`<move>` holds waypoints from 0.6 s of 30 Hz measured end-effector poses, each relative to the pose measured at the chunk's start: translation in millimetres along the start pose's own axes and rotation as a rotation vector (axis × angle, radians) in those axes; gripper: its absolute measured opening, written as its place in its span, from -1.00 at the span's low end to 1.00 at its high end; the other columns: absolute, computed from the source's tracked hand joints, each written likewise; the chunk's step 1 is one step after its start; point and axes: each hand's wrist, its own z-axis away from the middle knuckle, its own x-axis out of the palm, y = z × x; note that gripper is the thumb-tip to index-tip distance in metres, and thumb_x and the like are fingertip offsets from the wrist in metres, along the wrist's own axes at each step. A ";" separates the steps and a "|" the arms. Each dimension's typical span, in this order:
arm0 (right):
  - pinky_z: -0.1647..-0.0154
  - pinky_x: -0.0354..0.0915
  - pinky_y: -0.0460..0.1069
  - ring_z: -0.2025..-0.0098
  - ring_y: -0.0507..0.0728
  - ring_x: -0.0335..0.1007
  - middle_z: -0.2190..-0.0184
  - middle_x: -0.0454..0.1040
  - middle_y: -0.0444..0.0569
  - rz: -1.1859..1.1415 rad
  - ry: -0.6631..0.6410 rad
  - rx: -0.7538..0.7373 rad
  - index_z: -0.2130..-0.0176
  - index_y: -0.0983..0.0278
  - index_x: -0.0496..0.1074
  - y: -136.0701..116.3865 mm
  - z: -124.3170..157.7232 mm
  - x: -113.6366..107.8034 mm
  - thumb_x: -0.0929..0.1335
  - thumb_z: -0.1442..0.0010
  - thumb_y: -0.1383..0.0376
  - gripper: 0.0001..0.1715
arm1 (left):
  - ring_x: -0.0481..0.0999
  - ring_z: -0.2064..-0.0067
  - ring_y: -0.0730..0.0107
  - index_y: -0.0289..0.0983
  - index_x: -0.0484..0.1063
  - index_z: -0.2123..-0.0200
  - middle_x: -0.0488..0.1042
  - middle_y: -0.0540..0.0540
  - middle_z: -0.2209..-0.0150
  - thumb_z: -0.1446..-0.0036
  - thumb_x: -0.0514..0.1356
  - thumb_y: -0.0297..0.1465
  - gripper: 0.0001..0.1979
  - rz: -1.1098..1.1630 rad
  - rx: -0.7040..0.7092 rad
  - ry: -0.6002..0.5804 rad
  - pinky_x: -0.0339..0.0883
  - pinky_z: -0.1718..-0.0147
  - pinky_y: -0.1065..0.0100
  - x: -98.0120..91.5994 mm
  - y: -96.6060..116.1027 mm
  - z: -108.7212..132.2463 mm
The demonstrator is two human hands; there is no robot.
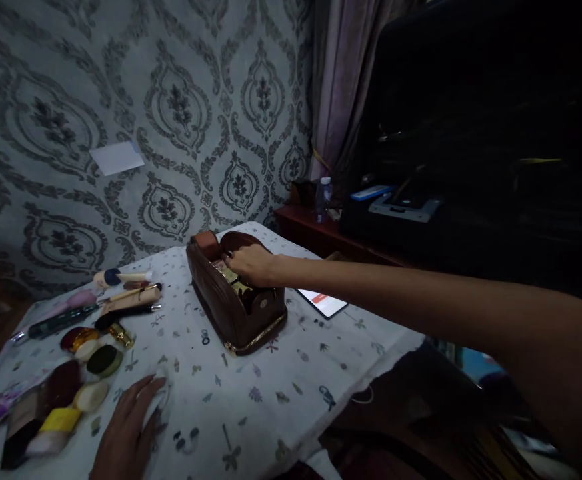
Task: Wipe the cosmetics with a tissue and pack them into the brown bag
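Inside the brown bag (218, 303) is the right hand (251, 265), on cloth (241, 407) the left hand (128, 427); their grips unclear.

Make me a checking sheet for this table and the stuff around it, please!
Surface: white cloth with small leaf prints.
Job's things: gold-zipped brown leather-look bag, open, contents partly hidden.
Clutter: small multicoloured cosmetic-looking containers, at left; flat lit-screen phone right of the bag.
Hands: right hand in the bag's opening, grip hidden; left hand on the cloth, grip unclear.
Cables: thin white loop past the cloth's edge, possibly a cable.
Surroundings: grey damask-patterned wallpaper, pale purple curtain, clear plastic bottle.
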 end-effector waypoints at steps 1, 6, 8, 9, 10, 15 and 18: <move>0.10 0.38 0.10 -0.02 0.34 0.50 0.08 0.56 0.26 -0.018 -0.010 -0.034 -0.05 0.37 0.44 -2.0 4.7 0.5 0.36 -0.19 0.39 -0.59 | 0.47 -0.13 0.14 -0.09 0.36 -0.14 0.43 -0.13 -0.15 -0.30 0.00 -0.36 -0.62 0.008 -0.021 0.000 0.45 -0.05 0.11 0.4 2.1 0.1; 0.18 0.41 0.00 0.07 0.25 0.56 0.20 0.62 0.10 -0.084 -0.071 -0.086 0.13 0.27 0.53 -6.2 13.0 15.9 0.44 -0.12 0.28 -0.73 | 0.46 -0.14 0.10 -0.10 0.36 -0.14 0.43 -0.14 -0.14 -0.32 -0.03 -0.35 -0.62 0.031 -0.057 -0.001 0.39 -0.11 0.02 1.3 9.8 -0.1; 0.18 0.41 -0.01 0.08 0.22 0.57 0.22 0.63 0.09 -0.087 -0.051 -0.060 0.15 0.25 0.54 -7.0 10.9 23.3 0.41 -0.14 0.35 -0.77 | 0.45 -0.15 0.08 -0.11 0.35 -0.14 0.42 -0.16 -0.15 -0.33 -0.05 -0.35 -0.62 0.019 -0.059 0.005 0.36 -0.13 -0.04 1.4 8.9 0.2; 0.19 0.41 -0.02 0.09 0.21 0.58 0.23 0.63 0.09 -0.089 -0.043 -0.051 0.15 0.25 0.55 -7.4 9.6 26.4 0.39 -0.15 0.38 -0.78 | 0.46 -0.15 0.08 -0.11 0.34 -0.15 0.42 -0.17 -0.15 -0.33 -0.05 -0.35 -0.63 0.011 -0.051 0.004 0.37 -0.13 -0.04 1.5 7.3 0.4; 0.20 0.41 -0.02 0.10 0.20 0.58 0.24 0.64 0.09 -0.091 -0.038 -0.044 0.15 0.25 0.55 -7.9 8.6 29.0 0.38 -0.16 0.39 -0.77 | 0.46 -0.15 0.09 -0.11 0.34 -0.15 0.42 -0.17 -0.15 -0.33 -0.04 -0.35 -0.63 0.002 -0.033 -0.001 0.40 -0.11 -0.01 1.7 4.9 0.7; 0.21 0.43 -0.01 0.13 0.21 0.60 0.27 0.64 0.12 -0.116 -0.030 -0.025 0.16 0.27 0.55 -9.9 8.3 36.3 0.35 -0.18 0.43 -0.77 | 0.51 -0.10 0.17 -0.07 0.34 -0.17 0.44 -0.14 -0.14 -0.29 0.04 -0.36 -0.60 -0.032 0.062 -0.023 0.50 -0.01 0.15 3.5 -8.6 2.3; 0.20 0.43 0.01 0.13 0.23 0.59 0.26 0.63 0.16 -0.142 -0.028 -0.024 0.16 0.29 0.55 -10.3 10.8 38.0 0.32 -0.21 0.45 -0.76 | 0.51 -0.10 0.16 -0.08 0.35 -0.17 0.45 -0.14 -0.14 -0.28 0.04 -0.36 -0.59 -0.039 0.055 -0.005 0.51 0.01 0.18 3.4 -10.6 1.8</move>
